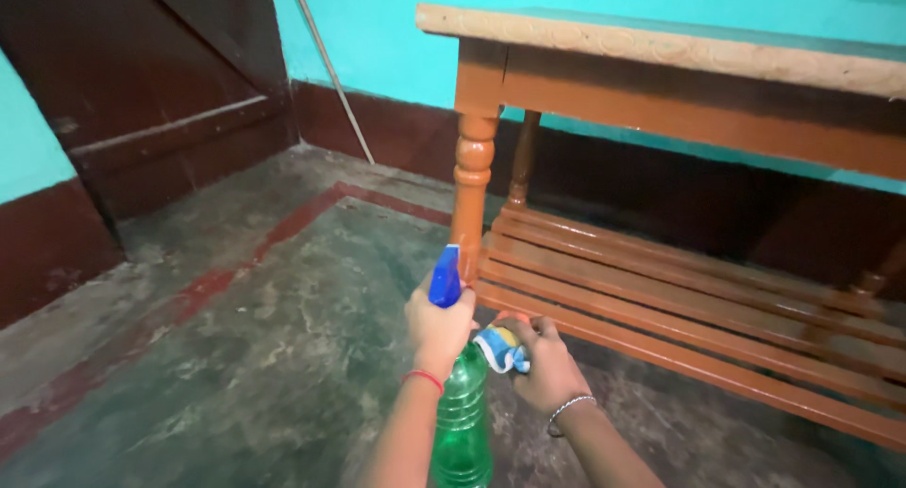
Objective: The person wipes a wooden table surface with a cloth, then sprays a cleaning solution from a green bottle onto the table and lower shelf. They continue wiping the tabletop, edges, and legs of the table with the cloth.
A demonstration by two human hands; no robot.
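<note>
Gripping the neck of a ribbed green plastic spray bottle (461,417) with a blue trigger head, my left hand (438,328) is closed tight around it, nozzle toward the turned, glossy orange wooden table leg (471,181). My right hand (545,361) is clenched on a crumpled blue-and-white cloth (501,348), just beside the bottle, above the rough, mottled concrete floor (283,356) and near the slatted lower shelf (679,299).
</note>
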